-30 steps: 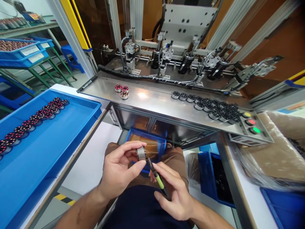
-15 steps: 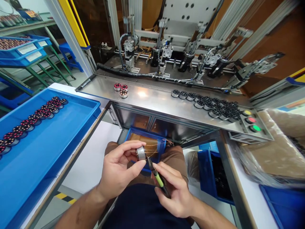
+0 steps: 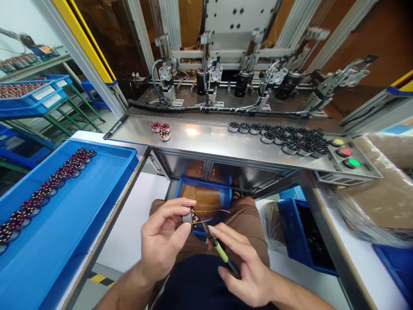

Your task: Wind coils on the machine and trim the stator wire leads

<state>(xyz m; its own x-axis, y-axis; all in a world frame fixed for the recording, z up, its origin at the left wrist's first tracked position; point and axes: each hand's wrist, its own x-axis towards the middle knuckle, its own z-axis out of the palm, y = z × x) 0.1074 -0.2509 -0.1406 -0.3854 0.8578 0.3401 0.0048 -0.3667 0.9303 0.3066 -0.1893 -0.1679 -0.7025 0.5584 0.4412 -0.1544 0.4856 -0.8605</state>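
Observation:
Over my lap, my left hand [image 3: 163,241] grips a small wound motor stator [image 3: 187,217] between thumb and fingers. Its grey rim faces me, and the copper-wound side is turned to the right. Loose copper wires [image 3: 213,211] stick out from it to the right. My right hand [image 3: 247,262] is closed round pliers [image 3: 221,251] with black and green handles. Their dark tip is just right of the stator, close to a wire end; whether the jaws touch the wire I cannot tell.
Three wound stators [image 3: 164,135] sit on the steel ledge [image 3: 200,144]; several black ones [image 3: 290,142] are bunched at right, beside push buttons [image 3: 351,162]. A blue tray [image 3: 80,215] on the left holds rows of stators. Behind the ledge stands a winding machine [image 3: 213,77]. Below is a blue bin [image 3: 227,193].
The stator has turned in my left hand, so more of its copper windings shows. The pliers stay near the wires, and the whole view has shifted slightly.

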